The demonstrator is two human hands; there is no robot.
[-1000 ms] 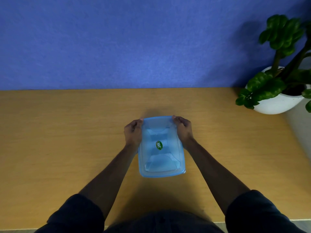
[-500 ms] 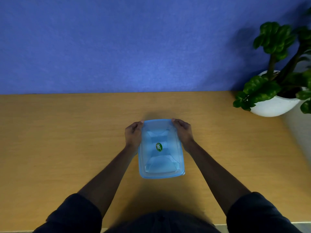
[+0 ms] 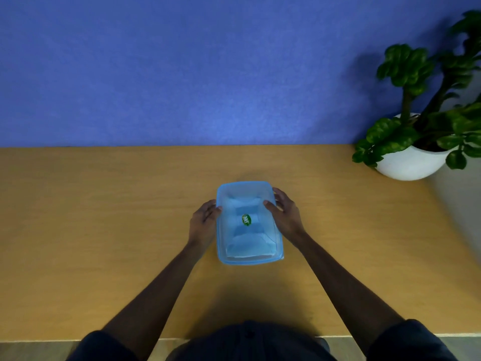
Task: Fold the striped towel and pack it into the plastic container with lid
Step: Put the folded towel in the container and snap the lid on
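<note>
Since a second ago both hands have slid back from the far corners of the plastic container (image 3: 248, 222) toward the middle of its long sides, and their grip has loosened. The potted plant (image 3: 413, 142) at the right sits lower and larger in view, so the head has tipped as well.

The container stands on the wooden table (image 3: 91, 217) near the middle, a little toward the person, with its lid (image 3: 244, 187) on. Its long axis runs away from the person toward the blue wall (image 3: 182, 69), nearly straight, with the near end swung slightly right. A green oval sticker (image 3: 246, 220) sits at the centre of the lid. Through the clear blue plastic a folded cloth (image 3: 248, 244) fills the inside; its stripes cannot be made out, perhaps because of the tint.

The left hand (image 3: 203, 221) is half open, fingers loosely curled, with its fingertips touching the left rim. The right hand (image 3: 283, 213) is spread wider, its thumb lying over the lid's right edge and its fingers along the right side. Neither hand clasps the box firmly.
</note>
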